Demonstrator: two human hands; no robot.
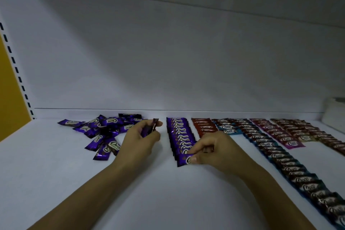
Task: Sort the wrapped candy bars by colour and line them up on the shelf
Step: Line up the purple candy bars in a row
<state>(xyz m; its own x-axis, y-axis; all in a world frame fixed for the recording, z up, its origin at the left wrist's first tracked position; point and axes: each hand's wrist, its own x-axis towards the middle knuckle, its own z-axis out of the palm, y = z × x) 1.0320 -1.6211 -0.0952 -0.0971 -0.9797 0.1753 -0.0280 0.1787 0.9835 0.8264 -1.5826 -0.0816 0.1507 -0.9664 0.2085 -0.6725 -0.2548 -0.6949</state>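
- White shelf [56, 164], dim light, white back wall [168, 52]; yellow panel [11, 84] and slotted upright [17, 73] at far left.
- Loose purple pile [104, 129] sits left of centre near the back, bars lying at mixed angles, some overlapping.
- Left hand [139, 138] raised just right of that pile, fingers curled closed around a purple bar [149, 127]; one end of the wrapper sticks up past the fingertips.
- Purple row [180, 136] runs from the back edge toward the camera at centre, bars overlapping like shingles, "Choco" logos facing up.
- Right hand [214, 152] rests at the near end of that row, thumb and fingers pinched shut on the front purple bar [184, 159], which lies flat on the shelf and touches the row.
- Short red row [202, 127] just right of the purple row; its near end is hidden behind the right hand.
- Short blue row [226, 127] next, then a long blue-edged row [291, 166] reaching down to the bottom right corner.
- Pink row [278, 132] further right, ends midway.
- Brown row [308, 132] at far right, running off frame.
- White object [334, 114] at the right edge, blurred, cannot tell what it is.
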